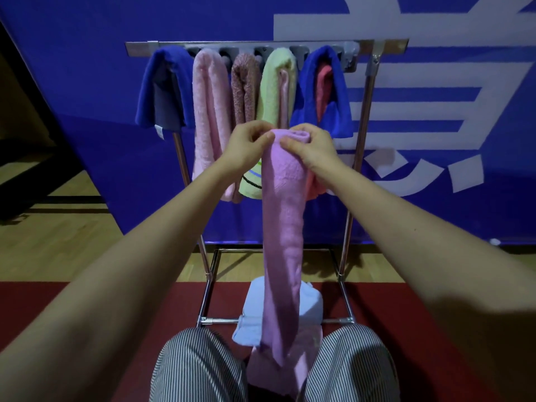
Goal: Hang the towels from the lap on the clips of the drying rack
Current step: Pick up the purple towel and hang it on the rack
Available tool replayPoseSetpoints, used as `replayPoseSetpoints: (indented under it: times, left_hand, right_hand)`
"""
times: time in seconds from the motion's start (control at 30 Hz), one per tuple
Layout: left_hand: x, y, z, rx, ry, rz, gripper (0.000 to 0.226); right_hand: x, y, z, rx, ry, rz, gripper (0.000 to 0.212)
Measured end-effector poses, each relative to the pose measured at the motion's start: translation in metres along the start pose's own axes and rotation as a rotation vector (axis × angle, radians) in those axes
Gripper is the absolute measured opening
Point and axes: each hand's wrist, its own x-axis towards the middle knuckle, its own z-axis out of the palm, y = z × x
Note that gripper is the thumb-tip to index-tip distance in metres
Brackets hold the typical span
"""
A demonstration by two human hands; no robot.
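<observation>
A long lilac towel [282, 227] hangs from both my hands in front of the drying rack [374, 50]. My left hand [248, 146] pinches its folded top edge on the left, and my right hand [311, 147] grips the same fold on the right. Its lower end reaches my lap, where a pink towel [307, 355] and a pale blue towel [310, 306] lie between my striped knees. Several towels hang from the rack's clips: blue [165, 85], pink [207, 111], brown [245, 85], yellow-green [274, 91] and blue with red [322, 91]. One grey clip [349, 58] at the right end holds nothing.
The rack's metal base frame [208, 285] stands on a red mat just ahead of my knees. A blue wall with white lettering [435, 111] is right behind the rack. Wooden floor [58, 242] stretches to the left.
</observation>
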Motion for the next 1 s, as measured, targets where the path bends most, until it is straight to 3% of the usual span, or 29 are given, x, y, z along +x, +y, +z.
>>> replayPoseSetpoints:
  times: [0.07, 0.2, 0.37, 0.43, 0.57, 0.77, 1.0]
  left_hand:
    - [-0.003, -0.009, 0.003, 0.005, -0.045, -0.031, 0.019]
    - [-0.008, -0.014, 0.005, -0.169, -0.010, -0.009, 0.020]
    - [-0.023, -0.027, 0.008, -0.505, -0.208, -0.198, 0.085]
    - [-0.033, -0.044, 0.018, -0.544, -0.311, -0.263, 0.093]
    - [-0.054, -0.075, 0.041, -0.556, -0.354, -0.348, 0.056]
    - [-0.083, -0.113, 0.065, -0.428, -0.406, -0.505, 0.058]
    - [-0.115, -0.136, 0.089, -0.413, -0.471, -0.613, 0.038]
  right_hand:
    - [0.000, 0.003, 0.003, -0.130, -0.025, -0.043, 0.015]
    - [-0.001, 0.003, 0.005, -0.038, 0.046, -0.053, 0.010]
    - [0.007, -0.022, 0.003, 0.010, -0.002, -0.144, 0.010]
    - [0.011, -0.032, 0.003, 0.007, -0.043, -0.169, 0.017]
    - [0.017, -0.053, -0.001, 0.047, -0.061, -0.166, 0.023]
    - [0.023, -0.072, -0.016, 0.165, 0.020, -0.136, 0.021]
    - [0.027, -0.072, -0.028, 0.231, 0.079, -0.091, 0.016]
